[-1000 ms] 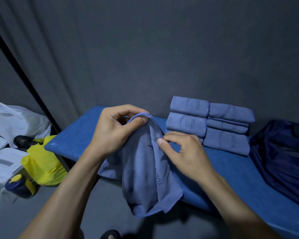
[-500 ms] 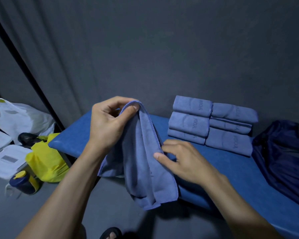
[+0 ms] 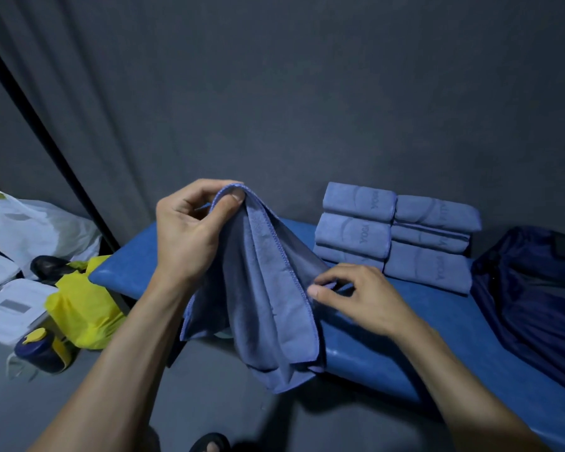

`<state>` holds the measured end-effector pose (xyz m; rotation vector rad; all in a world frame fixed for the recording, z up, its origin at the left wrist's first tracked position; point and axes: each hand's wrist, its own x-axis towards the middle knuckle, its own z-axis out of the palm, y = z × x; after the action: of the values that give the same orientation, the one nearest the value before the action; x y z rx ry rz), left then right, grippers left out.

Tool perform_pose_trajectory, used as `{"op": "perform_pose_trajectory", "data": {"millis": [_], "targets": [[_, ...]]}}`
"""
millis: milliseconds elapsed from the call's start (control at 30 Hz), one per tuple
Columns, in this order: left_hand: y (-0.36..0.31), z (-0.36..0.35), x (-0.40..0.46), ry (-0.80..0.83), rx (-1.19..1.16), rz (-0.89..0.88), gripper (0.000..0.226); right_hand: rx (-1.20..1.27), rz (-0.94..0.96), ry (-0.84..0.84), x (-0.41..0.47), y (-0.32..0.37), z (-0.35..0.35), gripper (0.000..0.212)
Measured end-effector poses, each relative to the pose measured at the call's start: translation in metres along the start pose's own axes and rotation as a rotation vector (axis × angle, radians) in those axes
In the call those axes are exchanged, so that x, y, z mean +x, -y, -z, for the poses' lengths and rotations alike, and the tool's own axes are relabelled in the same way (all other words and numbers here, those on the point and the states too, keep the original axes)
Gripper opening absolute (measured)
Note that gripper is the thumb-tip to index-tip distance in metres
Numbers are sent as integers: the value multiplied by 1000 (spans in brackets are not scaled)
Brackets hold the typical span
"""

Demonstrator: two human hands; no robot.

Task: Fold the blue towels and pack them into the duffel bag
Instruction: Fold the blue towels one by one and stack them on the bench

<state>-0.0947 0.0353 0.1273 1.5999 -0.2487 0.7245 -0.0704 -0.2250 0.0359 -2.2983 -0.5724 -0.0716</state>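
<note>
A blue towel (image 3: 268, 308) hangs loose over the near edge of the blue padded bench (image 3: 444, 347). My left hand (image 3: 190, 236) pinches its top corner between thumb and fingers, held up above the bench. Lower and to the right, my right hand (image 3: 356, 295) pinches the towel's stitched side edge. Behind my right hand, two stacks of folded blue towels (image 3: 395, 236) stand against the wall. The dark navy duffel bag (image 3: 532, 298) lies slumped on the bench's right end.
On the floor at left lie a yellow plastic bag (image 3: 79, 305), a white plastic bag (image 3: 30, 226), white lidded boxes (image 3: 10, 308), a dark jar with a yellow lid (image 3: 40, 350) and a black shoe (image 3: 49, 265). A grey wall rises behind the bench.
My left hand has raised the towel's corner higher. My right hand has slid down the towel's side edge and now pinches it lower, close to the bench.
</note>
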Motion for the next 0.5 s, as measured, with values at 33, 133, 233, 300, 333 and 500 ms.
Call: {"op": "perform_pose_trajectory", "data": {"millis": [33, 133, 233, 300, 333, 500], "targets": [[0, -1, 0, -4, -4, 1, 14, 52, -1, 31, -1, 2, -4, 40], [-2, -5, 1, -8, -8, -3, 14, 100, 72, 105, -6, 10, -21, 39], [-3, -9, 0, -3, 6, -16, 14, 54, 162, 120, -7, 15, -33, 57], [-3, -11, 0, -12, 13, -18, 13, -7, 215, 83, -9, 16, -40, 58], [-3, -11, 0, -21, 16, -19, 13, -26, 234, 69, -10, 16, -43, 55], [2, -4, 6, -112, 14, 3, 10, 34, 237, 62, -10, 4, -40, 39]]}}
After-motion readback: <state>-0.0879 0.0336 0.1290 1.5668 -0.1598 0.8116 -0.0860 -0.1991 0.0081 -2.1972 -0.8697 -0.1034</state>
